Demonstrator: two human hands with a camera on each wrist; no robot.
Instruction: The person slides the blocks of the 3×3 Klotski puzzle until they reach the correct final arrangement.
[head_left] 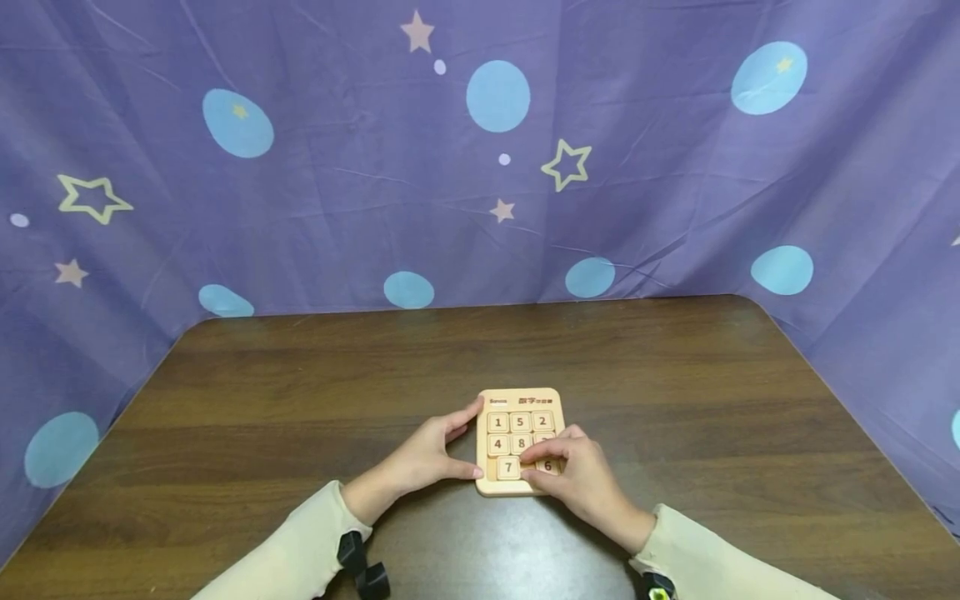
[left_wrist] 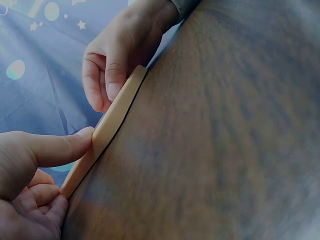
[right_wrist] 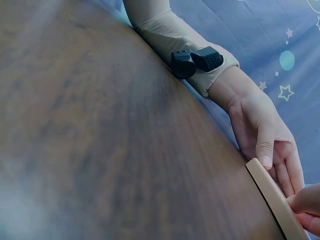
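A pale wooden number puzzle board [head_left: 484, 433] lies on the table, holding several square numbered tiles. My left hand [head_left: 427, 454] grips its left edge, the thumb at the near corner and a fingertip close to the far one. The left wrist view shows that thumb [left_wrist: 65, 149] against the board's side. My right hand [head_left: 585, 475] reaches over the board from the right, its index finger and thumb slightly apart at the right side of the tile marked 7 [head_left: 508, 468]. This tile sits between the left and middle columns. The 6 tile [head_left: 550, 466] is partly hidden by the right hand.
The brown wooden table [head_left: 300, 400] spreads around the board on all sides. Behind it hangs a purple cloth [head_left: 330, 167] with stars and dots. Black devices [head_left: 363, 567] are worn at the sleeve cuffs.
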